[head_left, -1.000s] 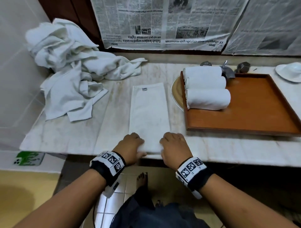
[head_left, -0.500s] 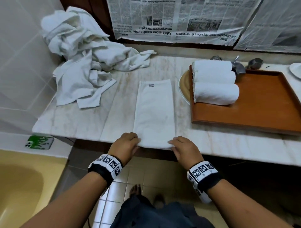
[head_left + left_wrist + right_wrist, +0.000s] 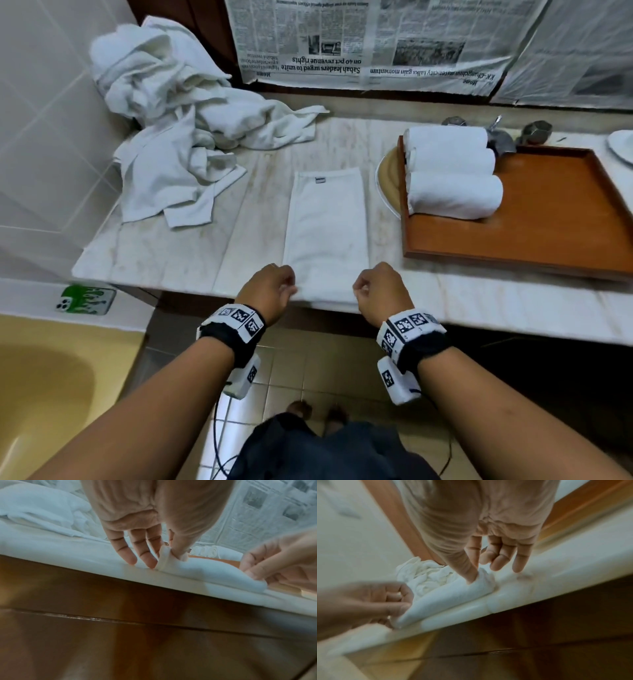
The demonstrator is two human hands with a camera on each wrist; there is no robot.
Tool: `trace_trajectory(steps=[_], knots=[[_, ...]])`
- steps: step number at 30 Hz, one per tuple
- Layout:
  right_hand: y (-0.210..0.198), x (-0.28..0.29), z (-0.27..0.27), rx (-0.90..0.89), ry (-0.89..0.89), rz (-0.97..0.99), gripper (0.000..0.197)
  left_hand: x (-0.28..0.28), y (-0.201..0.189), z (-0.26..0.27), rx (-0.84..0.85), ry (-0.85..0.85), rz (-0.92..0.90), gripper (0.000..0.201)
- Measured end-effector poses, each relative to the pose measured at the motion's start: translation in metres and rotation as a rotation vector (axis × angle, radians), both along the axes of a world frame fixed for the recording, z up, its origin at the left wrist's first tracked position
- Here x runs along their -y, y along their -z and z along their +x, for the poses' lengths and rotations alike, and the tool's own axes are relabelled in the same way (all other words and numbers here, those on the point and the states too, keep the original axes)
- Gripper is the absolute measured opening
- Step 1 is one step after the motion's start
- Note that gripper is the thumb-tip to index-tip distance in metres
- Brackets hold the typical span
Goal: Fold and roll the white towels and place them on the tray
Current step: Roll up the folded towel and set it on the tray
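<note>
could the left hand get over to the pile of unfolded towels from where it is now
Probably yes. The pile of unfolded towels lies on the left of the counter with bare marble between. But the left hand pinches the folded towel at its near corner and must let go first.

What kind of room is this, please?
Probably a bathroom: a marble counter with taps behind the tray, tiled walls, and a pile of white towels.
</note>
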State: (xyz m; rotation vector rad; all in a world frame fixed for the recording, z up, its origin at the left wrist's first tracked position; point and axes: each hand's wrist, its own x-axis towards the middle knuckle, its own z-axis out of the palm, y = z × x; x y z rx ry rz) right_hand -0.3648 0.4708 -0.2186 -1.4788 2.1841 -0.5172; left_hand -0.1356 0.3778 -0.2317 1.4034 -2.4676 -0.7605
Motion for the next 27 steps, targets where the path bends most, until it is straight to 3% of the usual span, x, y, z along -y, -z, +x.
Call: trace_trajectory(steps=[4,8,10,16,18,22,27], knots=[[0.019,-0.018,0.008,-0.127,-0.189,-0.254,0.02,-0.007,0.008,0.003,0.08,0.11,-0.255,0.008],[0.033,-0.041,-0.003,-0.146,-0.283,-0.404,0.037,-0.011,0.012,0.016,0.118,0.251,-0.321,0.036],[0.034,-0.045,-0.006,-0.134,-0.273,-0.381,0.042,-0.012,0.018,0.023,0.106,0.277,-0.318,0.043],[0.028,-0.038,-0.014,0.058,-0.209,-0.3,0.026,-0.007,0.028,0.032,-0.119,0.097,-0.145,0.023],[0.019,-0.035,-0.016,0.111,-0.171,-0.23,0.024,-0.004,0.028,0.03,-0.101,0.07,-0.077,0.025],[0.0,-0.026,-0.011,0.189,-0.064,-0.055,0.012,0.0,0.023,0.026,-0.096,-0.027,0.048,0.048],[-0.008,-0.006,-0.006,0.203,0.073,0.114,0.01,0.004,0.006,0.011,0.086,-0.167,0.148,0.045]])
